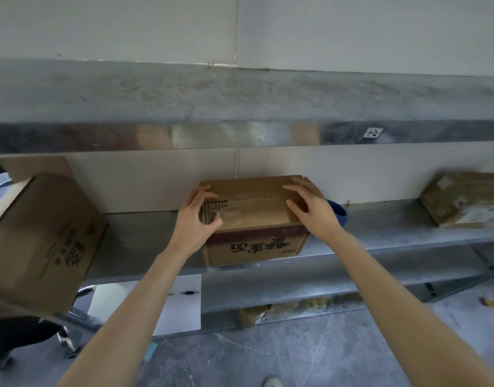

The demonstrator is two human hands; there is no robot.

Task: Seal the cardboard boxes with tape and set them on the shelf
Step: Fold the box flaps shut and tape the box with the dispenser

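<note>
Steel shelf bears box, left hand gripping, right hand resting atop.

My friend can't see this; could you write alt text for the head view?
A left hand grips and a right hand rests on a cardboard box on a metal shelf. Another box sits far right, a larger one left.

- Our left hand covers the left end of the middle box, so that end of its top is hidden.
- Behind our right hand a blue thing shows only in part; we cannot tell what it is.
- The big box at left runs past the picture's edge.
- The far-right box is blurred and cut off, its labels unreadable.
- The tag on the upper shelf is too small to read.
- Yellowish things under the lowest shelf are blurred.
</note>
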